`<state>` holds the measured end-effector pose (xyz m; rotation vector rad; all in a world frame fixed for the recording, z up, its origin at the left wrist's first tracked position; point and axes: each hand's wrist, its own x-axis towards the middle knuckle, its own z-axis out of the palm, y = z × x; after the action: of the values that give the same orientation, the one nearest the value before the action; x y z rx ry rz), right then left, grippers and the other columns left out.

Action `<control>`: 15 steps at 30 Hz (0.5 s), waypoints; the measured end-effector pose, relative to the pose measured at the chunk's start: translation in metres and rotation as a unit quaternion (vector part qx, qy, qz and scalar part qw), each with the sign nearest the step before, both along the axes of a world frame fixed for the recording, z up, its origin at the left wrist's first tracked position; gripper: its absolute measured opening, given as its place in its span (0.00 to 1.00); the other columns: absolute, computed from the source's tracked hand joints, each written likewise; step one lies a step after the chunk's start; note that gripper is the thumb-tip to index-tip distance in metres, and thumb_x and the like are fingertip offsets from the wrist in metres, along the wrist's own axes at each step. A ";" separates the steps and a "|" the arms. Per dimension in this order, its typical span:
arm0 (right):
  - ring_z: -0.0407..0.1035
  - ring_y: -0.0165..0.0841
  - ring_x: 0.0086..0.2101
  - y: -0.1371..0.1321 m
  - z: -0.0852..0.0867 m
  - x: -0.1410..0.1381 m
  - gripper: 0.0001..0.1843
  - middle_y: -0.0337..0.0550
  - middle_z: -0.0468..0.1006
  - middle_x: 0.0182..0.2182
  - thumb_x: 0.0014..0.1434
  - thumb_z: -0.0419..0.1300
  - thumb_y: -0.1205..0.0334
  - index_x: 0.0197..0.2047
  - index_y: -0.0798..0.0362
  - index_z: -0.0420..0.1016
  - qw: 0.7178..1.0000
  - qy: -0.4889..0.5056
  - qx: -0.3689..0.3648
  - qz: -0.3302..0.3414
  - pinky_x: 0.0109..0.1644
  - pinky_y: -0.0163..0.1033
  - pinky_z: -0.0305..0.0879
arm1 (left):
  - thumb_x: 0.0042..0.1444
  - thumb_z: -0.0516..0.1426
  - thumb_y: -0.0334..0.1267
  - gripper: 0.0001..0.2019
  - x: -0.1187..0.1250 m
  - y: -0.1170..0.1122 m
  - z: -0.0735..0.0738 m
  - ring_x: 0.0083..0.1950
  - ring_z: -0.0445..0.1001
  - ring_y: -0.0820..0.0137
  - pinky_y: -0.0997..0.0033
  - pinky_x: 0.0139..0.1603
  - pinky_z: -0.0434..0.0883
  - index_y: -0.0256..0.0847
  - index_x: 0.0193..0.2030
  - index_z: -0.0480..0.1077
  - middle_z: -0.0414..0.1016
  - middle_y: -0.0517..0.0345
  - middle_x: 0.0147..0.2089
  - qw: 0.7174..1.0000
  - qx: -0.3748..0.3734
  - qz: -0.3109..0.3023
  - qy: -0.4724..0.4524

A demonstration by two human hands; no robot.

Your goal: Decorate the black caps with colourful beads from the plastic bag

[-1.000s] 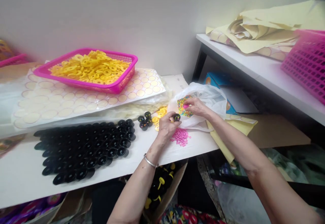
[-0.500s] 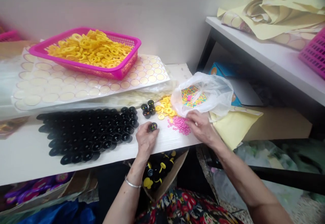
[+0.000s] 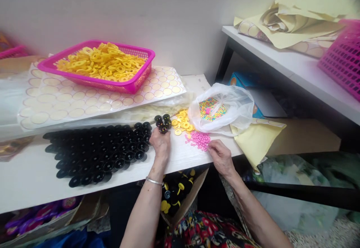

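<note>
Looking down at a white table (image 3: 28, 188) crowded with small plastic parts. My left hand (image 3: 160, 145) reaches to the far end of the rows of black caps (image 3: 98, 152). Its fingers are curled and the tips are pinched together on one black cap (image 3: 163, 129), which sits just beside a small cluster (image 3: 163, 119) of the same caps. My right hand (image 3: 221, 155) is near the table's front edge, fingers bent downward, just beside a little heap of pink beads (image 3: 199, 140). I cannot tell whether it has a bead between its fingertips. Behind the beads lie loose yellow rings (image 3: 181, 124) and an open plastic bag (image 3: 239, 109) of many-coloured beads. Further back, a pink basket (image 3: 140, 87) heaped with more rings stands on a sheet of round stickers (image 3: 70, 105).

I judge the cap to be light, hard and smooth, likely to slip or tip if squeezed off-centre. It is best taken by its round side wall, thumb opposite forefinger. The beads look tiny and ready to roll, so I would take one with a fingertip pinch from above.
</note>
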<state>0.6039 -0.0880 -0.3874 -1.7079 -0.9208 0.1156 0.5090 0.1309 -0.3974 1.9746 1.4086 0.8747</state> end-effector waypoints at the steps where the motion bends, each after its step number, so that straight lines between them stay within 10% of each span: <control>1: 0.65 0.33 0.35 0.001 -0.001 -0.001 0.05 0.43 0.69 0.32 0.59 0.53 0.68 0.34 0.52 0.70 1.000 -0.005 0.007 0.000 0.40 0.39 0.62 | 0.44 0.57 0.40 0.08 0.003 0.001 -0.001 0.31 0.69 0.67 0.68 0.37 0.64 0.38 0.30 0.68 0.72 0.57 0.29 1.000 0.005 0.004 -0.006; 9: 0.66 0.33 0.37 -0.008 -0.005 -0.009 0.05 0.44 0.69 0.34 0.61 0.53 0.68 0.35 0.53 0.70 1.000 -0.025 0.017 0.006 0.41 0.39 0.62 | 0.44 0.60 0.38 0.08 -0.009 -0.021 -0.001 0.27 0.67 0.71 0.72 0.33 0.63 0.39 0.31 0.66 0.68 0.62 0.24 0.999 0.038 -0.035 -0.002; 15: 0.66 0.33 0.36 0.002 -0.011 -0.010 0.05 0.43 0.70 0.33 0.60 0.55 0.65 0.33 0.53 0.71 1.000 0.011 0.024 0.012 0.41 0.40 0.62 | 0.55 0.55 0.40 0.08 -0.084 -0.047 -0.014 0.26 0.66 0.73 0.73 0.29 0.61 0.37 0.37 0.71 0.70 0.57 0.27 0.974 0.212 -0.060 0.048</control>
<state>0.5936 -0.0856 -0.3989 -1.6489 -0.9208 0.1265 0.4252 0.0842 -0.4113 2.4188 1.2094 1.1069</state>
